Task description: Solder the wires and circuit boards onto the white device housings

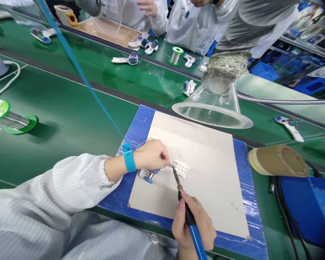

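On green tabletop (65,112), near board's (203,177) left edge: gripping soldering iron (189,216) in curled right hand (204,224), pinching with left hand (153,153) over white casing (182,168), unclear on what; best keep tip (174,169) steady.

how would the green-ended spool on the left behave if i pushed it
The spool seems to stand on one green disc, so a light push would probably slide it. Tipped over, it could roll, being round. The shiny metallic winding suggests it's heavy for its size.

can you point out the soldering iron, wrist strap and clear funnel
Soldering iron (190,217), head view, on its black grip
Wrist strap (129,160), head view, on its band
Clear funnel (219,95), head view, sloping wall
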A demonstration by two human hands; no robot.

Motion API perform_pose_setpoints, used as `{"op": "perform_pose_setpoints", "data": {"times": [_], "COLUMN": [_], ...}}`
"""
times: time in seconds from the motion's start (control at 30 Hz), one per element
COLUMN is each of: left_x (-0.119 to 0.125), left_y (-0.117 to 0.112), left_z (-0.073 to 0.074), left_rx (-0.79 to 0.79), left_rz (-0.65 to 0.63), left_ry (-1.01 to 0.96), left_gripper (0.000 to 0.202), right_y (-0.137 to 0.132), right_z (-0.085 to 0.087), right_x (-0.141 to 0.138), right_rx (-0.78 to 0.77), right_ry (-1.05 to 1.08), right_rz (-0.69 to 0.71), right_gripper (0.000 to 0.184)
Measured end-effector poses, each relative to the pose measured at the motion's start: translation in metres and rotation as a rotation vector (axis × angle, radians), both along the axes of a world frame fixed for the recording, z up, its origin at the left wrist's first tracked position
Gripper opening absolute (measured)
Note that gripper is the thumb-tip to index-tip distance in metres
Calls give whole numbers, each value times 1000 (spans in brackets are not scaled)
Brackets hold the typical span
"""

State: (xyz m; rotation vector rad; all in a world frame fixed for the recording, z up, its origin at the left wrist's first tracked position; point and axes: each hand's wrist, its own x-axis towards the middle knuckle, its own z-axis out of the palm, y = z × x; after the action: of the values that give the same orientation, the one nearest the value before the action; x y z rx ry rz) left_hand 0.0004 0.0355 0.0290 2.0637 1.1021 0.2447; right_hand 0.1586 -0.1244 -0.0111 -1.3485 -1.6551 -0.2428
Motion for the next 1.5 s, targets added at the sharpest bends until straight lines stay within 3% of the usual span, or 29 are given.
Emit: {"op": "perform_pose_setpoints", "data": {"times": [0.8, 1.07, 1.5], "left_x": [1, 0, 4], "left_y": [-1, -4, -9], "left_z": [0, -3, 1], "left_rx": [-11, -15, 6], "left_rz": [25, 58, 141], "left_ry": [-6, -45, 0], "left_gripper": [9, 11, 13], "right_y": [1, 0, 5], "right_z": [3, 0, 2], "right_x": [-1, 0, -2], "right_rx": [21, 1, -45], "right_ry": [18, 50, 27], "right_rz": [-26, -31, -5], "right_gripper": [23, 33, 32]}}
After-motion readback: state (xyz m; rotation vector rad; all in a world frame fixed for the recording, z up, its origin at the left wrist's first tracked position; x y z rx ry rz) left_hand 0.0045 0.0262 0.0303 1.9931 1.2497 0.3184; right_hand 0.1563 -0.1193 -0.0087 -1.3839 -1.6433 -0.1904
